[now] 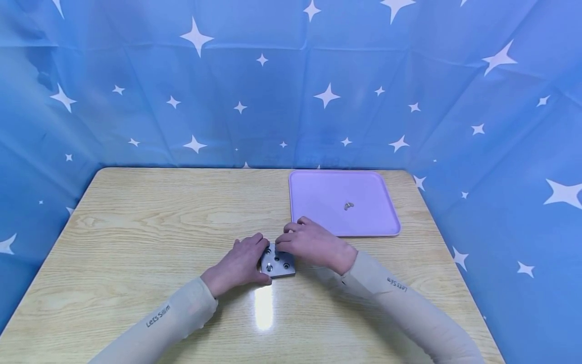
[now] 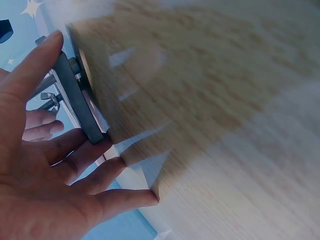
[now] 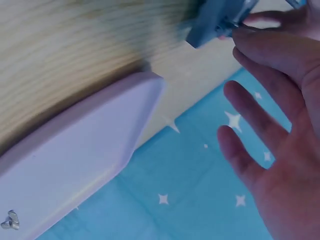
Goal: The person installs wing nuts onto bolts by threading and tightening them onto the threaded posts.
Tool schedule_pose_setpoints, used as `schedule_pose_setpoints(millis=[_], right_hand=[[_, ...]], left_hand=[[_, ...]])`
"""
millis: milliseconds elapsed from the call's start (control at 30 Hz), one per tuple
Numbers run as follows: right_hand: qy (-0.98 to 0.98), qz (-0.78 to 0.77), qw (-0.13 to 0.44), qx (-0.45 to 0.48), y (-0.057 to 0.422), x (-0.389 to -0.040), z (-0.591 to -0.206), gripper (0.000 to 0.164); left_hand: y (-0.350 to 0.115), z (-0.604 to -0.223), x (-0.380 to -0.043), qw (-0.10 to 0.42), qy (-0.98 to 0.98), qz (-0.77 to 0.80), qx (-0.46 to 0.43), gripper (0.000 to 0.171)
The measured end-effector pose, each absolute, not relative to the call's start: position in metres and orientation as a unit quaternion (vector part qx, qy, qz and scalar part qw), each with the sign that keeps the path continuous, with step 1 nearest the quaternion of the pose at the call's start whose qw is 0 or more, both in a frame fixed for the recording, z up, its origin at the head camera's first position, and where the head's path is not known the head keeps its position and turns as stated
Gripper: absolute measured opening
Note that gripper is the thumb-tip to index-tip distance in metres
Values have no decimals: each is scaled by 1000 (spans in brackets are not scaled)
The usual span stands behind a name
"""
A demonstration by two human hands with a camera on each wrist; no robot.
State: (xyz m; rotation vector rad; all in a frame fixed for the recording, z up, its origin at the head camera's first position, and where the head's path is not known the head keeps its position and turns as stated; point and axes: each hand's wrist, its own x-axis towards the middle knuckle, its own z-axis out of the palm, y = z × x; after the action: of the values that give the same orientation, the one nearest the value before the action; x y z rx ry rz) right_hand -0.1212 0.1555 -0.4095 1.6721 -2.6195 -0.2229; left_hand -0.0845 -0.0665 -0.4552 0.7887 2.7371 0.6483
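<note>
— So, spotted the metal plate (image 1: 278, 271) where?

— Just off the near-left corner of the purple tray (image 1: 318, 194), between the left and right edges of the surface (image 1: 113, 253). Clamped it with the left hand (image 1: 240, 263); apparently pinched a small fastener (image 3: 227, 25) on it with the right hand (image 1: 313, 245), though too blurred to swear to.

— And the handling?

— Looked heavy, stiff, a bit slippery; seemed best gripped by opposite edges.

— Anything missed from the head?

— Yes: saw bolt heads (image 2: 74, 66) under the plate only from the left wrist.
</note>
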Motion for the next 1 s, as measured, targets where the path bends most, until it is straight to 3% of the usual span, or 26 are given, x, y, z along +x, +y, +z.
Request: schedule_pose_setpoints(millis=[333, 633, 1000], right_hand=[[-838, -67, 51, 540, 154, -123, -420, 19], [-855, -53, 32, 515, 152, -122, -424, 7], [-857, -44, 91, 505, 146, -123, -438, 15]], left_hand=[[-66, -455, -85, 103, 930, 221, 274, 67], [-66, -455, -84, 103, 931, 219, 273, 67], [-66, -459, -85, 96, 932, 219, 274, 66]])
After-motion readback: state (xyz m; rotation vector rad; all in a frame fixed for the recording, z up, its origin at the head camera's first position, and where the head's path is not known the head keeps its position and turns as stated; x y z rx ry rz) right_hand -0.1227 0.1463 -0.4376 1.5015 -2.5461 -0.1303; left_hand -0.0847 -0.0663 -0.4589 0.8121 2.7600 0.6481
